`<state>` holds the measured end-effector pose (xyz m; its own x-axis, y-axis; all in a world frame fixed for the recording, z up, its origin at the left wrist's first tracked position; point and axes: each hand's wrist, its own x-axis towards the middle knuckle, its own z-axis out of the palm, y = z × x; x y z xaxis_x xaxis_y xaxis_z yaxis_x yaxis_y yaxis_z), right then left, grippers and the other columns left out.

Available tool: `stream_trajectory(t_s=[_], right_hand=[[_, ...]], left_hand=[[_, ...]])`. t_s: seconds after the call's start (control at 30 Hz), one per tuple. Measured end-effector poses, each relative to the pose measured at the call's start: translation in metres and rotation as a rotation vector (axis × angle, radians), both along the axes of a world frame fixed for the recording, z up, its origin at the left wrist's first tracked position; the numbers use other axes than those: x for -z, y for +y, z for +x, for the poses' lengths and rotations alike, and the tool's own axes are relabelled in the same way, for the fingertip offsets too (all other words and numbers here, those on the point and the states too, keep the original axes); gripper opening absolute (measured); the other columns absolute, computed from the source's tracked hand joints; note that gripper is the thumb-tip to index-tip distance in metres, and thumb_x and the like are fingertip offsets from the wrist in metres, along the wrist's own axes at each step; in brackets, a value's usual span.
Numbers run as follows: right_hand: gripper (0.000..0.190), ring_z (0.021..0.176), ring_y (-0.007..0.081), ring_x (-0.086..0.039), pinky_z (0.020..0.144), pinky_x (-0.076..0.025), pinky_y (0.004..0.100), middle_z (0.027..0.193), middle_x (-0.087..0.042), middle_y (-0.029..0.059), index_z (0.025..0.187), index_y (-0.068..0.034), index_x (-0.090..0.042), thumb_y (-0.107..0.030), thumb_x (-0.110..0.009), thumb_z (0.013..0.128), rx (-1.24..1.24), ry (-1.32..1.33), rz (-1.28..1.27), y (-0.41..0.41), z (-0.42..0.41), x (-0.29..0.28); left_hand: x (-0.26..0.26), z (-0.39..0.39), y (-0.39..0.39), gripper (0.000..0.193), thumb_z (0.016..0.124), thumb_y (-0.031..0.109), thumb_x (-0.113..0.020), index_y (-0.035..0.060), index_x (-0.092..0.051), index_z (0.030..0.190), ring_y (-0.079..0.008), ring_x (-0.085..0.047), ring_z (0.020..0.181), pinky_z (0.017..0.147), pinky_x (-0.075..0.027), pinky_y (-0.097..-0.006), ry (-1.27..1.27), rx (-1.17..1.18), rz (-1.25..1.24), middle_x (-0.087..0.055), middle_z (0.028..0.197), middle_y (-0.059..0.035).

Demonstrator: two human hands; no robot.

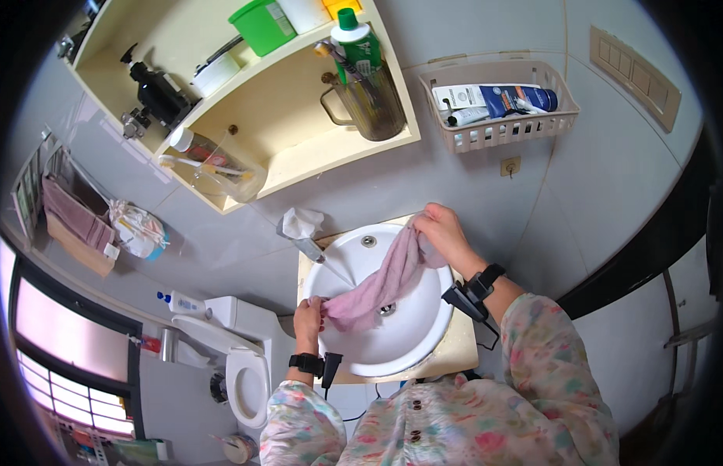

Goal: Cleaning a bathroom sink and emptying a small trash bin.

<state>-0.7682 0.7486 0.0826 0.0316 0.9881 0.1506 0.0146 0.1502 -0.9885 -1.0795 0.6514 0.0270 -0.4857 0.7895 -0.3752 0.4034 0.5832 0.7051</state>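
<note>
A wet-looking pink towel (378, 288) is stretched over a white oval washbasin (361, 355). My left hand (308, 320) grips its lower left end at the basin's left rim. Higher up, past the right side of the basin, my right hand (442, 230) holds the other end. The towel sags between the hands and partly covers the metal drain. From the faucet (310, 249) at the upper left of the basin, a thin stream of water runs down towards the towel. Both wrists wear black straps with devices attached.
Above the basin hangs a cream shelf (315, 169) with cups, toothbrushes and bottles. A plastic basket (510, 125) of tubes is on the wall to its right. A white toilet (248, 387) stands at the left, below towels (85, 215) on a rack. Crumpled tissue (302, 222) lies behind the faucet.
</note>
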Motion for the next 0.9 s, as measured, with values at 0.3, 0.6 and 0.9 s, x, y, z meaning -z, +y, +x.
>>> stream_trajectory(t_s=[0.3, 0.6, 0.9], right_hand=[[0.018, 0.055, 0.0147, -0.052, 0.053, -0.043, 0.0287, 0.06, -0.057, 0.0099, 0.068, 0.002, -0.055, -0.015, -0.06, 0.067, -0.237, -0.13, 0.126, -0.016, -0.058, -0.059], [0.001, 0.058, 0.0104, -0.048, 0.054, -0.039, 0.0232, 0.065, -0.051, 0.0028, 0.07, -0.005, -0.049, -0.005, -0.05, 0.071, -0.202, 0.431, -0.055, -0.001, -0.013, -0.053], [0.013, 0.073, 0.0162, -0.054, 0.067, -0.043, 0.0258, 0.078, -0.057, 0.0067, 0.084, -0.002, -0.053, -0.012, -0.053, 0.075, -0.32, -0.412, -0.117, 0.016, -0.011, 0.044]], left_hand=[[-0.007, 0.122, 0.012, 0.04, 0.071, 0.022, -0.068, 0.0026, -0.048, 0.1, -0.0199, -0.055, 0.083, 0.071, -0.045, -0.0307, 0.034, 0.391, 0.56, -0.057, 0.091, -0.0085], [0.028, 0.058, 0.007, 0.017, 0.074, 0.004, -0.065, 0.0063, -0.05, 0.082, -0.0048, -0.048, 0.062, 0.055, -0.04, -0.0189, -0.628, 0.423, 0.432, -0.053, 0.07, 0.0023], [0.006, 0.006, 0.018, 0.011, 0.077, 0.009, -0.062, 0.0117, -0.052, 0.081, -0.0065, -0.051, 0.072, 0.065, -0.042, -0.0242, -0.738, 0.014, 0.357, -0.055, 0.076, 0.0043]])
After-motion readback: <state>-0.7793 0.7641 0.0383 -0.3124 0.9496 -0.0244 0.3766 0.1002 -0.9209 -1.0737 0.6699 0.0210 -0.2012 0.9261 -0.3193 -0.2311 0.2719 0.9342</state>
